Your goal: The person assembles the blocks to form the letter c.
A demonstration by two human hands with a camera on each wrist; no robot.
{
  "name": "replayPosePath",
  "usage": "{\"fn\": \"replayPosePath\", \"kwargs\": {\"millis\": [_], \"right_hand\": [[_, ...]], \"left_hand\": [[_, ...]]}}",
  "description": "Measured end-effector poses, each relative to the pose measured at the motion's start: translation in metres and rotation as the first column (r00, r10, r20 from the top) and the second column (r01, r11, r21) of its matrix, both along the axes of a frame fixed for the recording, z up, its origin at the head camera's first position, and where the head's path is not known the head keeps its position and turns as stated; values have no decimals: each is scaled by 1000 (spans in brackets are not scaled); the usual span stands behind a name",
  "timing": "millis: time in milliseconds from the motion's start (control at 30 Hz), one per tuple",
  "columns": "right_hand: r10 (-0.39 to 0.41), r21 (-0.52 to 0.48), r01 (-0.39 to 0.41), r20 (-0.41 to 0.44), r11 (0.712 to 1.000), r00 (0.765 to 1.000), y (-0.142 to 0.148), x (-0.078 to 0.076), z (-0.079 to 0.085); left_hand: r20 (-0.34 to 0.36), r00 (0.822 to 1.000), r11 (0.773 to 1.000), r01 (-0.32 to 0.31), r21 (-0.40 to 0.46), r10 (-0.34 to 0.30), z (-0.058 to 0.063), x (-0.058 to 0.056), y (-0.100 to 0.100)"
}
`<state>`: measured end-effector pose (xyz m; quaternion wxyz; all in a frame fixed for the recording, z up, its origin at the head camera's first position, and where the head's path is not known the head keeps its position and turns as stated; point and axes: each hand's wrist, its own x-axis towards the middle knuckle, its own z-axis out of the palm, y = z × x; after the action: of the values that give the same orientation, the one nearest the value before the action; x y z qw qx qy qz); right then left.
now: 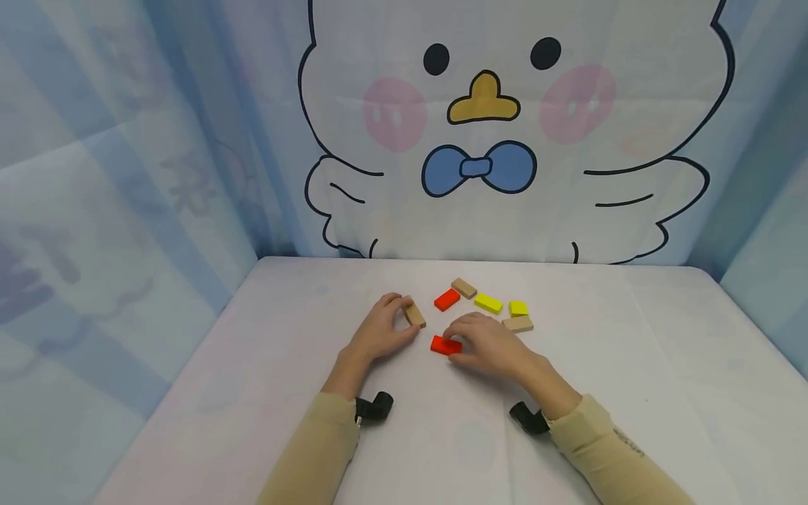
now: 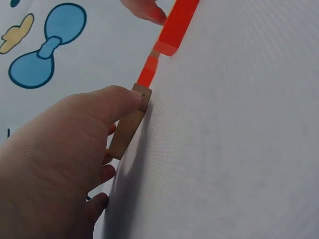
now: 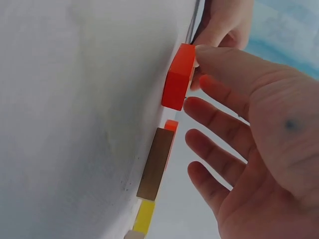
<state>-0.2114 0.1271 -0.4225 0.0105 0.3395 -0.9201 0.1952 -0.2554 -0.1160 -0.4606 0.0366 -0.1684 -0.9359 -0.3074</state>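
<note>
Pinches, narrow: left hand on tan wooden oblong block; right hand on red oblong block at its four o'clock. Light, even pressure should prevent slipping.

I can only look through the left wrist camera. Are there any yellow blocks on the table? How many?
Observer: Two. The head view shows a long yellow block and a shorter-looking yellow block.

Operator: Cool! I only see a bit of the right hand, up by the big red block. Is its little finger touching that block too?

Observer: No. In the right wrist view, the little finger of the right hand is stretched out, apart from the red block.
</note>
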Motion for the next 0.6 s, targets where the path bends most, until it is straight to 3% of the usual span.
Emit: {"fn": "replayPosePath", "kwargs": {"millis": [433,600], "right_hand": [[15,5,-15,10,1000,1000,0,-1,-1],[0,12,0,11,1000,1000,1,-1,-1]], "left_hand": [[12,998,998,57,24,-57,-1,2,0],[16,994,993,111,39,-111,-1,2,2]]}}
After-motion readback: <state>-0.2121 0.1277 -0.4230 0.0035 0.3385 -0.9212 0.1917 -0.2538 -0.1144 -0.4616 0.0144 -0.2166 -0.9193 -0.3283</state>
